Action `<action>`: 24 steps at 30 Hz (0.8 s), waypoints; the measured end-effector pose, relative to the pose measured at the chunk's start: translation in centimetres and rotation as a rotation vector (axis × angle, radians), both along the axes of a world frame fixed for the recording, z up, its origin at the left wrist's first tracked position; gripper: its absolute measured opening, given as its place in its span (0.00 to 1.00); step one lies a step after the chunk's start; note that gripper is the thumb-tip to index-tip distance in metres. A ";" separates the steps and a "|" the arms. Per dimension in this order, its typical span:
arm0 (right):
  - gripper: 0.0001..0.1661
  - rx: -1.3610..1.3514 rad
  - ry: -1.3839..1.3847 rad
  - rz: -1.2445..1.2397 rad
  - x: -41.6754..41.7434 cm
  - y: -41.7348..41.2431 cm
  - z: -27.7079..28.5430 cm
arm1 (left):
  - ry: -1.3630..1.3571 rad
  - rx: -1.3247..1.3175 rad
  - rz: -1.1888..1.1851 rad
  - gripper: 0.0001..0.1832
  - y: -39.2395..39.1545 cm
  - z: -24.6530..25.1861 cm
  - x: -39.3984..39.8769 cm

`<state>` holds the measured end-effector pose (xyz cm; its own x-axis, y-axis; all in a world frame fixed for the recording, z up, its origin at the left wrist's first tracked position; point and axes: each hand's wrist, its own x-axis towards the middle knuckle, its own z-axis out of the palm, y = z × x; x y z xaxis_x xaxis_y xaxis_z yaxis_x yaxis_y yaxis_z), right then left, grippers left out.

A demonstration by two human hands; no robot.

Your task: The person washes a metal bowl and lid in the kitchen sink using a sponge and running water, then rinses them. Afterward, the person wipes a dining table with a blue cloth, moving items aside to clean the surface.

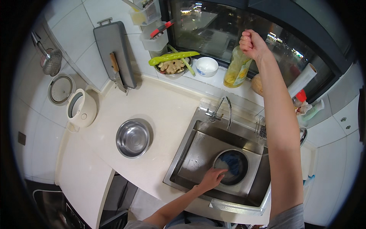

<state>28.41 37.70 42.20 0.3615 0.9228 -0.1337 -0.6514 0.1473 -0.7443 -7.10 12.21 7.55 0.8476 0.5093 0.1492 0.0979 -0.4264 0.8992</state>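
My left hand (213,178) reaches into the stainless steel sink (197,154), its fingers over the left rim of a round dark-lined pot (245,171). Whether they grip the rim is hard to tell. A blue cloth (233,163) lies inside this pot, in what looks like cloudy water. High over the windowsill, my right hand (253,44) is closed at the top of a clear plastic bottle (236,70). Some yellow liquid shows low in the bottle, which bears a label. Its neck is hidden by my fist.
A chrome faucet (220,111) arches over the sink. On the counter stand a steel bowl (133,138) and an open cream rice cooker (81,108). The sill holds a white bowl (207,67), ginger (171,66) in a dish, and a film roll (302,80). A cutting board (113,43) leans left.
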 end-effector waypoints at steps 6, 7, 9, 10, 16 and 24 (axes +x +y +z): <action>0.22 -0.083 0.047 -0.035 -0.9 -1.2 0.0 | -0.073 0.062 -0.010 0.15 -0.2 1.6 0.1; 0.23 -0.087 0.067 0.051 -1.0 -1.6 0.1 | -0.054 0.046 -0.024 0.15 -0.3 1.6 0.0; 0.25 -0.100 0.082 0.050 -1.5 -3.1 -0.3 | -0.012 0.015 -0.044 0.16 -0.7 1.4 -0.4; 0.25 -0.060 0.104 0.103 -1.9 -4.5 -1.3 | 0.024 -0.035 -0.044 0.16 -1.0 1.0 -0.5; 0.22 -0.144 -0.018 -0.050 -8.3 -21.7 -21.8 | 0.074 -0.456 -0.001 0.18 -3.3 -4.7 -0.2; 0.38 -0.995 -1.697 -0.089 -20.8 -37.7 -52.6 | 0.285 -1.249 0.270 0.35 -3.6 -13.9 4.4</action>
<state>7.59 -0.03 -10.40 0.6859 0.7271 -0.0299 0.6845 -0.6585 -0.3126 -2.68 8.62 -6.37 0.6209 0.3303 -0.7109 0.3002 0.7376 0.6049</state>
